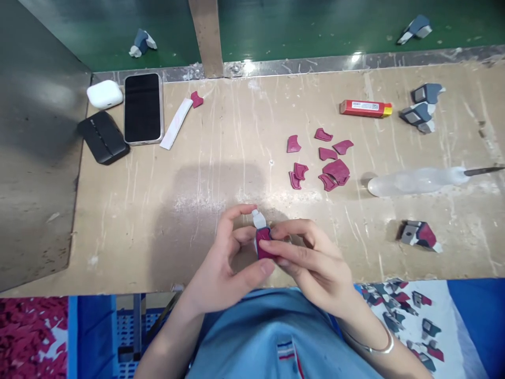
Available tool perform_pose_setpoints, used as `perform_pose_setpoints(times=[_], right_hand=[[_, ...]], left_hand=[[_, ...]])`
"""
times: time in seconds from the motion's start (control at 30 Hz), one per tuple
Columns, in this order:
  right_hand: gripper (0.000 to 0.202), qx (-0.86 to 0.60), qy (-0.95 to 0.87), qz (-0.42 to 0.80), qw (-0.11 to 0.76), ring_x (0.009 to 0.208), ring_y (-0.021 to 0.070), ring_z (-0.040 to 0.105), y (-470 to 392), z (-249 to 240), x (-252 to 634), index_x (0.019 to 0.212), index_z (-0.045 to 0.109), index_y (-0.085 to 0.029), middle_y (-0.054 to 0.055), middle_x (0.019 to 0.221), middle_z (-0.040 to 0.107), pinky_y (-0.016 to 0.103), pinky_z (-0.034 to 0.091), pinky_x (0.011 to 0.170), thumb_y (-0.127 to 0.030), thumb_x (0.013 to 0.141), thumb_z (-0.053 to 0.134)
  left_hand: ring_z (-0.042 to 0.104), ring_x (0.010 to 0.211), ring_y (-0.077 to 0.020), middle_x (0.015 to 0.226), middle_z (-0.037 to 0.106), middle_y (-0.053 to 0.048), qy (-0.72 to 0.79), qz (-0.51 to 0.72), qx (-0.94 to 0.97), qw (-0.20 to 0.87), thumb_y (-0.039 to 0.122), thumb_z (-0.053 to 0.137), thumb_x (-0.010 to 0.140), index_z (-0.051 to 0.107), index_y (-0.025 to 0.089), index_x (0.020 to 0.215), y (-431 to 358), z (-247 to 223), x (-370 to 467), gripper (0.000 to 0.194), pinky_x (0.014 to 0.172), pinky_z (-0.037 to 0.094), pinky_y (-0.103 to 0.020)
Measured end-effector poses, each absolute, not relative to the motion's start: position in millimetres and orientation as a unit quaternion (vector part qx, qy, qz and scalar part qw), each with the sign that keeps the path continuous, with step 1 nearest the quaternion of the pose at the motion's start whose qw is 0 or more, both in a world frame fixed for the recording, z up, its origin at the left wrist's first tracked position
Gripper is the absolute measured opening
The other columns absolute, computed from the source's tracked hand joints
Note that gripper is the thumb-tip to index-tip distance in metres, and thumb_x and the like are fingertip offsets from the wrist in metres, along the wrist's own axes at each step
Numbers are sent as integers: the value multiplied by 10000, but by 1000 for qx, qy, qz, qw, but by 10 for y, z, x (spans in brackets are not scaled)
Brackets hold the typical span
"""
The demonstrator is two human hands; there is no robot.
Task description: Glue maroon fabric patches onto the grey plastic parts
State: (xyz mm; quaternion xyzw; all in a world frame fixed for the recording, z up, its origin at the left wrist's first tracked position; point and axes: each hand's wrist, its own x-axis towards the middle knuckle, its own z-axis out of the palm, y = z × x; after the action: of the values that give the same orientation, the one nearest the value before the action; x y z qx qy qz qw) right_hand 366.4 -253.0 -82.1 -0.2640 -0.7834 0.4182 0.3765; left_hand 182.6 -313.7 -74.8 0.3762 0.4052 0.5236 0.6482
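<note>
Near the bench's front edge, both hands meet on one small plastic part (263, 243) with a maroon face, dark blue sides and a pale grey end. My left hand (232, 258) grips it between the thumb at its lower end and the fingers at its grey tip. From the other side, my right hand (315, 258) presses its fingers and thumb onto the maroon face and edge. The underside of the part is hidden. Beyond the hands lie several loose maroon pieces (336, 171). An assembled blue, grey and maroon part (421, 235) rests to the right.
A white-handled pointed tool (418, 181), a red lighter (365, 108) and blue-grey parts (422, 105) lie right. At left are a phone (142, 108), white case (104, 95), black device (104, 138) and white strip (176, 123). Below the bench stands a blue crate (92, 337).
</note>
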Motion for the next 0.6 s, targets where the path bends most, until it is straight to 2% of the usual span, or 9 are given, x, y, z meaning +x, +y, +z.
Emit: perform_pose_setpoints(times=[0.13,0.23,0.33,0.6], right_hand=[[480,-266,-770,422,397,1038,172,725,-2525,-824,3648,1448,643,-309,41,1103,715,296,652,871,-93,1019,624],[329,-280,-740,439,425,966,167,750,-2510,-846,3619,1319,677,-262,25,1007,755,281,658,853,-180,1003,712],[141,-267,-734,435,448,927,167,760,-2498,-856,3604,1128,711,-222,37,962,771,284,667,829,-172,996,721],[128,-258,-733,432,458,903,187,778,-2478,-844,3601,1091,747,-198,58,955,802,310,685,807,-141,977,733]], left_hand=[[716,959,-48,1046,748,68,405,531,336,664,234,691,1054,471,415,1397,-3123,-744,1838,446,906,544,-150],[716,946,-41,995,731,72,400,532,335,667,250,694,1056,483,409,1400,-3124,-740,1836,433,863,533,-118],[694,860,-29,943,705,80,400,529,329,672,276,704,1052,489,402,1407,-3126,-751,1833,434,797,524,-96],[658,770,-17,882,685,87,408,534,313,671,279,735,1033,513,377,1355,-3078,-766,1867,403,736,501,-74]])
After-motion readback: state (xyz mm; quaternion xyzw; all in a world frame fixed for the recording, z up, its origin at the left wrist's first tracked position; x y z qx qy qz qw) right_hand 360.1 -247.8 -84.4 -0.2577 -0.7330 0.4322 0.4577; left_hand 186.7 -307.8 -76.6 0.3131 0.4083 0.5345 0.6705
